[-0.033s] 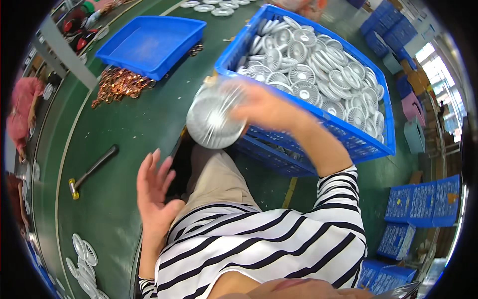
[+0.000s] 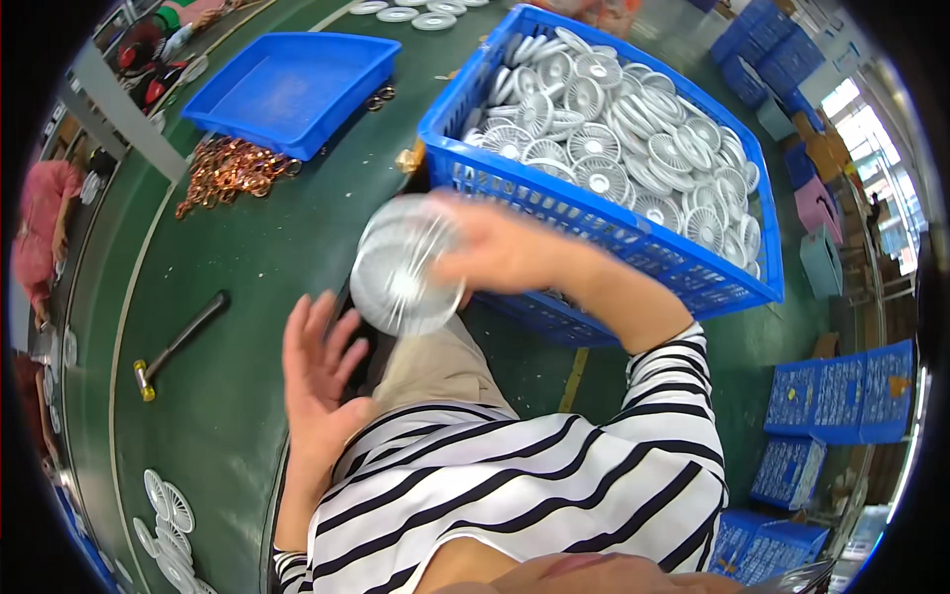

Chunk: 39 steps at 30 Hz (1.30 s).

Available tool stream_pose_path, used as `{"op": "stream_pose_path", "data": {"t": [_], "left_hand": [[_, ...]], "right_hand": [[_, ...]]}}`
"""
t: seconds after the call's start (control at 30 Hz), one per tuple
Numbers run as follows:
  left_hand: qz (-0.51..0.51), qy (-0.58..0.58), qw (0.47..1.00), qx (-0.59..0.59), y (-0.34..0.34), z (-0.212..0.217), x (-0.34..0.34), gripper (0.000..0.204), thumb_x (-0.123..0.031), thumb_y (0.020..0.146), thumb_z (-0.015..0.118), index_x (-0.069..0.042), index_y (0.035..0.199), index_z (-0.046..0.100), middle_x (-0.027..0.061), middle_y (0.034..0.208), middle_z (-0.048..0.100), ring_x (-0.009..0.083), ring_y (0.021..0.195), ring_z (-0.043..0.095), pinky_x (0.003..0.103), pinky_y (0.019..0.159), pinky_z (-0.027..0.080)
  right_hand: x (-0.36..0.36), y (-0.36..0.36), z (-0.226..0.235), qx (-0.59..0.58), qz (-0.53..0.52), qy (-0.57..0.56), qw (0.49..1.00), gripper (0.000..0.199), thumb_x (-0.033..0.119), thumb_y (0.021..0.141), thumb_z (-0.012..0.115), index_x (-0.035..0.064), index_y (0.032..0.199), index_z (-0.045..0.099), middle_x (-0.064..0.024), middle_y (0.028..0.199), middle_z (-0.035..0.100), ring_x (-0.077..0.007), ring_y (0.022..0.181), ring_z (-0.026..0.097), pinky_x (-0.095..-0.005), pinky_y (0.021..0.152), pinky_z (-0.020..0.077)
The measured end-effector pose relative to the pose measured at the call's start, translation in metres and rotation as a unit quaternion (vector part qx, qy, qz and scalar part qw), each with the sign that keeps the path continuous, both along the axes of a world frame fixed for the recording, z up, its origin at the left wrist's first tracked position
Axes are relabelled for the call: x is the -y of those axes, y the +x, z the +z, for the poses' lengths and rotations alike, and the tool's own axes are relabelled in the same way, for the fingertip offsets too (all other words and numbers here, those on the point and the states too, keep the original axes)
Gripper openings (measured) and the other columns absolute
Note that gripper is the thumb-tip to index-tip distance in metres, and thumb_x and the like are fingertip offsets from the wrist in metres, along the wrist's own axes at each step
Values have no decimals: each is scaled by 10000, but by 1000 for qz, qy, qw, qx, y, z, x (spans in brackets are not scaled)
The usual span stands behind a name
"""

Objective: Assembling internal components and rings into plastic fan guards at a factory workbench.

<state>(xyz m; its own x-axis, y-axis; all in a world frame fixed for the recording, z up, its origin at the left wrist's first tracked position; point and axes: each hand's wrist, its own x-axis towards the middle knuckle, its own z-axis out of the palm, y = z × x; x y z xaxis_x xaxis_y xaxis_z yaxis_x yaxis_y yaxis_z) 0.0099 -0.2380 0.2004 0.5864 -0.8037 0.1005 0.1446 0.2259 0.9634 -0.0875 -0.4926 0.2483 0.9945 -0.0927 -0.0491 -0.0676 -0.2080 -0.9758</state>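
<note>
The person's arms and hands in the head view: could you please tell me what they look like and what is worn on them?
Both hands are bare, with no gloves. The right hand leads to a forearm bare to about the elbow, where a white sleeve with black stripes begins. The left hand also has a bare forearm. No watch or rings are visible.

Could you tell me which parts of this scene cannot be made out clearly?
Head view only:
- Round white grille: motion-blurred, so its pattern is unclear.
- Right hand: blurred; grip uncertain.
- Lower layers in the blue crate: hidden under top grilles.
- White grilles at lower left: cut by the rim.
</note>
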Motion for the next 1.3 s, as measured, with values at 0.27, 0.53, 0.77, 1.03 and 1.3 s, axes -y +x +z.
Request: {"op": "stream_pose_path", "data": {"t": [0.27,0.53,0.77,1.03,1.3], "left_hand": [[-110,140,978,-105,-16,-25,17,618,-40,696,826,-30,1219,498,24,1063,616,110,970,585,268,883,475],[-30,165,973,-157,-16,-22,14,606,-79,708,825,-34,1220,505,33,1029,633,119,941,601,271,872,484],[6,182,971,-152,-13,-35,15,595,-111,728,818,-21,1225,504,48,1037,634,129,936,603,282,880,481],[38,169,975,-137,-10,-40,11,604,-134,723,817,-21,1227,504,54,1037,632,135,936,601,288,876,482],[91,140,977,-134,-5,-44,-13,642,-183,707,830,-15,1231,500,55,1035,634,138,936,604,293,868,484]], "right_hand": [[20,-25,-5,-44,117,-277,953,395,362,862,650,31,1075,625,-166,912,670,-292,798,649,-346,719,511],[243,-100,-25,-370,-370,-600,605,970,285,676,775,255,1489,248,-140,1547,222,-459,1357,303,-603,1032,351],[291,-99,-64,-247,-351,-641,636,805,214,666,754,293,1393,417,-107,1500,285,-428,1277,403,-529,982,447],[297,-86,-58,-359,-442,-621,538,714,224,702,730,305,1357,457,-171,1360,403,-437,1128,539,-493,902,502],[291,-91,-50,-287,-484,-590,579,582,192,734,684,285,1283,514,-187,1259,498,-397,1071,589,-450,869,512]]}}
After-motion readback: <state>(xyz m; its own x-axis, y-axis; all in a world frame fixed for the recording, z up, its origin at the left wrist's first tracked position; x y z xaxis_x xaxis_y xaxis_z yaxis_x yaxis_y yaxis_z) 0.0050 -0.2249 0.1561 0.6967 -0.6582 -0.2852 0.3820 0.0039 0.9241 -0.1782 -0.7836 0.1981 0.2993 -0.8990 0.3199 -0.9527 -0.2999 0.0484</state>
